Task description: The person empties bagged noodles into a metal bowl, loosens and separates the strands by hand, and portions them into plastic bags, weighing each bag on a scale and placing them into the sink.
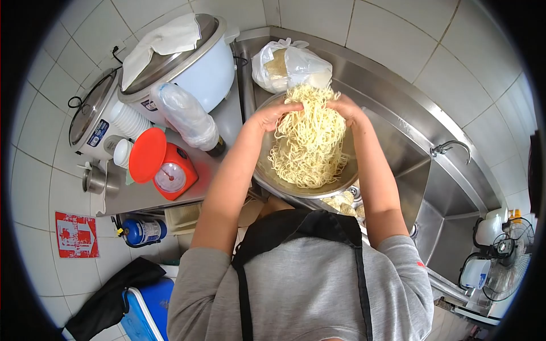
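A large heap of pale yellow noodles [311,139] is lifted in both hands over a wide metal bowl [266,170], its lower strands hanging down into the bowl. My left hand [272,113] grips the heap from the left, with the thumb lying on top of the strands. On the opposite side my right hand [348,109] holds it too, fingers partly buried in noodles. Just behind the bowl sits a white plastic bag [291,65] with something pale inside. Below the bowl's front right rim lie several small pale bundles [342,203], partly covered by the bowl.
Steel sinks [452,233] with a faucet [452,149] extend to the right. On the left counter stand a red scale [173,176], large rice cookers [196,77], stacked white cups [129,119] and a plastic-wrapped stack [185,116]. A fan [509,258] is at far right.
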Demonstrator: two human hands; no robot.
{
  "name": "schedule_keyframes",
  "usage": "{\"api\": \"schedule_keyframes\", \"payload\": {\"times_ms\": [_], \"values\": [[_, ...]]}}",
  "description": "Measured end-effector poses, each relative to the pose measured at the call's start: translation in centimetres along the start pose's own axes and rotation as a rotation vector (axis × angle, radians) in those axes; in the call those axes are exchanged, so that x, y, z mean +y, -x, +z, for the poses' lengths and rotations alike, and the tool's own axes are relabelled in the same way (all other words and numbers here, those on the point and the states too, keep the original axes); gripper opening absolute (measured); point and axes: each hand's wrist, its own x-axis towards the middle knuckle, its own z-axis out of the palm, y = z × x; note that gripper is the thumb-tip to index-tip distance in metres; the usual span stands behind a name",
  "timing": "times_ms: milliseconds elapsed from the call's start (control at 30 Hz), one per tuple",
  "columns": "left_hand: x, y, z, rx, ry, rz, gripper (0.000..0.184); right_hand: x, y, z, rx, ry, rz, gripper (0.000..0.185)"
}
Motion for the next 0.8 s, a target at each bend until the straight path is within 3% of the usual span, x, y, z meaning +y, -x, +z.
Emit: {"api": "schedule_keyframes", "payload": {"times_ms": [67, 200, 300, 400, 533, 567, 600, 700, 800], "values": [[2.0, 0.1, 1.0, 0.017, -0.059, 0.062, 0.052, -5.7, 4.0, 1.6, 0.125, 0.105, -0.126, 0.047], [4.9, -0.3, 2.6, 0.022, -0.194, 0.210, 0.052, -8.5, 4.3, 0.1, -0.085, -0.107, -0.317, 0.041], [7.7, 1.2, 6.2, 0.125, -0.191, 0.351, 0.043, -11.3, 6.8, 0.6, -0.103, 0.223, -0.404, 0.044], [9.2, 1.3, 7.6, 0.162, -0.219, 0.479, 0.035, -11.8, 7.6, 0.9, -0.048, 0.552, -0.426, 0.058], [12.0, 2.6, 10.3, 0.135, -0.221, 0.635, 0.034, -10.6, 6.7, 2.4, 0.041, 0.394, -0.783, 0.060], [12.5, 2.8, 10.9, 0.146, -0.201, 0.657, 0.035, -11.3, 7.8, 2.8, 0.076, 0.396, -0.827, 0.048], [12.8, 3.0, 11.2, 0.157, -0.182, 0.680, 0.036, -12.1, 8.3, 3.1, 0.111, 0.349, -0.809, 0.043], [13.1, 3.4, 10.4, 0.158, -0.507, 0.647, 0.046, -13.5, 8.9, 3.5, 0.233, 0.225, -0.813, 0.025], [12.2, 2.9, 8.0, 0.101, -0.634, 0.572, 0.047, -14.9, 9.2, 3.0, 0.249, 0.166, -0.806, 0.026]]}}
